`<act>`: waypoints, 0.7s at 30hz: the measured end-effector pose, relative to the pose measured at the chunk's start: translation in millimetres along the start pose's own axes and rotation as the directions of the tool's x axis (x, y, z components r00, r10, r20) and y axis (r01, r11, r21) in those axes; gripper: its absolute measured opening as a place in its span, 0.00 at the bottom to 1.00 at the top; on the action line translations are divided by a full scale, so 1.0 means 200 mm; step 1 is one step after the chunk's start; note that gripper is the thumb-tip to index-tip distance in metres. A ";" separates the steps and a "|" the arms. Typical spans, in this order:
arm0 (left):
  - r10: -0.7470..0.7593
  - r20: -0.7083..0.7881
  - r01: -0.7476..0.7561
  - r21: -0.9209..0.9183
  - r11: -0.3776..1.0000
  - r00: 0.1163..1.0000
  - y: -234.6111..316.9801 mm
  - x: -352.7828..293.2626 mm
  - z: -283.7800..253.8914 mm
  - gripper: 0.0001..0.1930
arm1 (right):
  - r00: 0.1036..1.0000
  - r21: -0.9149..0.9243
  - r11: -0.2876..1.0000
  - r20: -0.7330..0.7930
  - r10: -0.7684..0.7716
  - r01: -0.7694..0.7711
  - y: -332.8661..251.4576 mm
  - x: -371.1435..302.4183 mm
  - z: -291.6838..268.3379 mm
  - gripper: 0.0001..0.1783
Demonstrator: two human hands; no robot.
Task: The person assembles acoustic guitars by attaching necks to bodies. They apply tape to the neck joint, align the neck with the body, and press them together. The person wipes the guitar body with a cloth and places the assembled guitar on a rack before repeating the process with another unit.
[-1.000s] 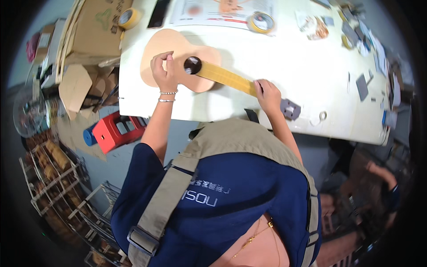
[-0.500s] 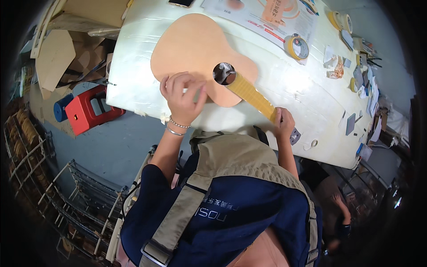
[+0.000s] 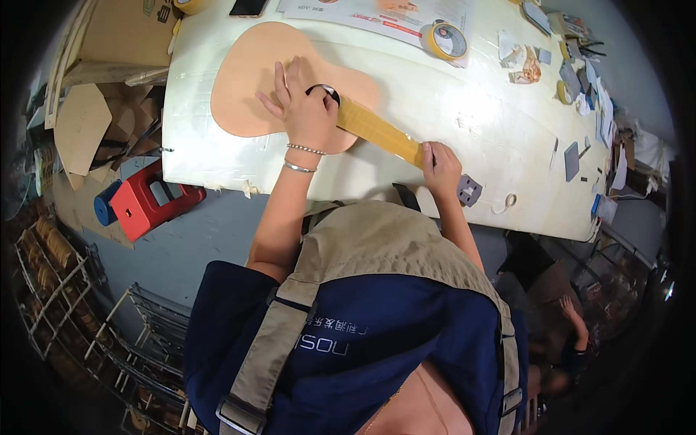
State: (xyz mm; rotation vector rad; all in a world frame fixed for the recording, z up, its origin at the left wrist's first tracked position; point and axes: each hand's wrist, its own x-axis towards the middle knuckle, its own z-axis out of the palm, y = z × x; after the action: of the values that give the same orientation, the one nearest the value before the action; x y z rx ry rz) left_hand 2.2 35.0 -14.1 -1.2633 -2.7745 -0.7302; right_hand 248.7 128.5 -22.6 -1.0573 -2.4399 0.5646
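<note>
A pale, unfinished guitar body [image 3: 250,72] lies on the white-covered table [image 3: 493,116]. Yellow tape covers the fretboard [image 3: 377,132], which runs from the soundhole [image 3: 330,92] toward my right side. Around its far end my right hand [image 3: 441,170] is closed, thumb on top. My left hand [image 3: 310,119] is at the soundhole, with three fingers spread over the body. Its thumb and index finger come together at the fretboard's end; whatever is between them is too small to make out. The hand hides part of the hole.
Beyond the guitar, a tape roll [image 3: 446,40] sits on printed sheets [image 3: 391,20], with a phone [image 3: 249,7] to their left. A grey tool [image 3: 469,190] and small tape ring [image 3: 510,200] lie right of my right hand. A red stool [image 3: 156,199] stands left; another person's hand [image 3: 569,307] shows lower right.
My left hand has moved from hovering over the guitar body's near edge to the soundhole and fretboard end. My right hand keeps its hold. The whole view has shifted somewhat.
</note>
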 end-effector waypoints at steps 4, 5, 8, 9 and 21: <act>-0.127 0.259 0.057 0.261 0.964 0.958 0.06 0.02 -0.11 0.11 | 0.999 0.012 1.000 -0.035 -0.004 0.004 -0.01 0.01 -0.01 0.07; -0.153 0.280 0.049 0.346 0.937 0.948 0.08 0.05 -0.13 0.10 | 0.999 0.015 1.000 -0.042 -0.015 0.016 -0.01 0.00 -0.02 0.06; -0.171 0.265 -0.015 0.580 0.815 0.949 0.11 0.14 -0.08 0.23 | 0.998 0.024 0.999 -0.052 -0.032 0.033 0.00 0.00 -0.01 0.06; -0.165 0.247 -0.036 0.649 0.760 0.955 0.13 0.16 -0.06 0.29 | 0.998 0.031 0.999 -0.048 -0.029 0.031 0.01 0.00 -0.02 0.06; -0.080 0.383 -0.023 0.256 0.966 0.920 -0.04 0.16 -0.05 0.35 | 0.982 0.080 0.992 -0.169 -0.087 0.102 0.01 -0.01 -0.01 0.07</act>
State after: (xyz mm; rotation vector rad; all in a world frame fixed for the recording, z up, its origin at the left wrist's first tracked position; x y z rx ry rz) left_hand -27.0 48.8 -1.5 -1.4499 -3.0632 -0.1092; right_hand 252.5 129.2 -22.1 -0.9096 -2.2857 0.5266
